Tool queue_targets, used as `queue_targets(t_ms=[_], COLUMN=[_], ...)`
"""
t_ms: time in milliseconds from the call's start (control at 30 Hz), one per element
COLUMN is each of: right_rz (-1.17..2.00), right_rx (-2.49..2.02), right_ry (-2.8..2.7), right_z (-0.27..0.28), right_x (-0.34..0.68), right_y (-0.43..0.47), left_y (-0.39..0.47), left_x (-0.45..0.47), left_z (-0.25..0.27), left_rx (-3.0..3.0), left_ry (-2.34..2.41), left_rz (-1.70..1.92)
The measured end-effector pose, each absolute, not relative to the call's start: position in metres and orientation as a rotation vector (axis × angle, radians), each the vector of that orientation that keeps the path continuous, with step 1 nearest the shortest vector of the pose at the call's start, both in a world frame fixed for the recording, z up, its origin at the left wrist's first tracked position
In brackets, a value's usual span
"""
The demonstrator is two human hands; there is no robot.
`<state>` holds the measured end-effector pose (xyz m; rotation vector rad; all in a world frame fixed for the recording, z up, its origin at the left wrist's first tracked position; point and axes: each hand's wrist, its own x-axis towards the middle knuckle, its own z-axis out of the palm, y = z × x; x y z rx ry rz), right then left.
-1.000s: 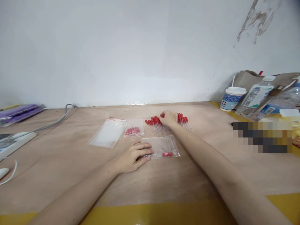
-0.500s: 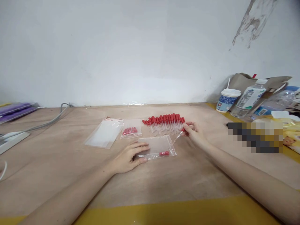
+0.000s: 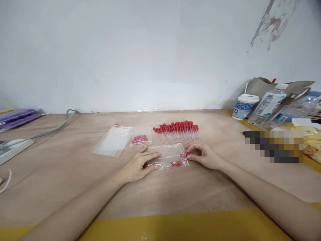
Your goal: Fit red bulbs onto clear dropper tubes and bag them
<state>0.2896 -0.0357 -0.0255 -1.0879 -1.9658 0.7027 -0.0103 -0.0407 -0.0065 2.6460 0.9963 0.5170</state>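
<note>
A clear zip bag (image 3: pixel 167 152) lies flat in front of me, its opening facing right. Inside it, along the near edge, is one glass dropper with a red rubber bulb (image 3: pixel 176 163). My left hand (image 3: pixel 139 165) rests on the bag's left end, fingers stretched out and thumb apart. At the opening, my right hand (image 3: pixel 203 156) pinches another dropper (image 3: pixel 187 154) by its red bulb, with its tube inside the bag. Just behind lies a row of red-bulbed droppers (image 3: pixel 179 129). A filled zip bag (image 3: pixel 140 135) with several droppers sits behind my left hand.
Flat clear bags (image 3: pixel 111 142) are stacked at the left. Farther left are a power strip (image 3: pixel 17 150), a grey cable (image 3: pixel 56 129) and purple packets (image 3: pixel 18 117). On the right stand a paper cup (image 3: pixel 245 107), a plastic bottle (image 3: pixel 268 103) and a yellow package (image 3: pixel 311 137).
My right hand has moved left and nearer from the dropper row, bringing the dropper's tube into the bag opening. My left hand stays on the bag.
</note>
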Motion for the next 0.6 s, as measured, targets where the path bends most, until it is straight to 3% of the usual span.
queue_targets(t_ms=[200, 500, 600], right_rz=[0.543, 0.777, 0.618], right_rx=[-1.06, -1.068, -1.194], right_ry=[-2.007, -1.913, -1.84], right_z=[-0.033, -0.036, -0.027], right_x=[0.265, 0.266, 0.271], right_y=[-0.03, -0.03, -0.014], left_y=[-0.039, -0.038, -0.038], left_x=[-0.009, -0.009, -0.009], left_z=[-0.008, -0.011, -0.012], left_rx=[2.657, 2.644, 2.649], left_ry=[0.957, 0.909, 0.926], left_rz=[0.505, 0.578, 0.598])
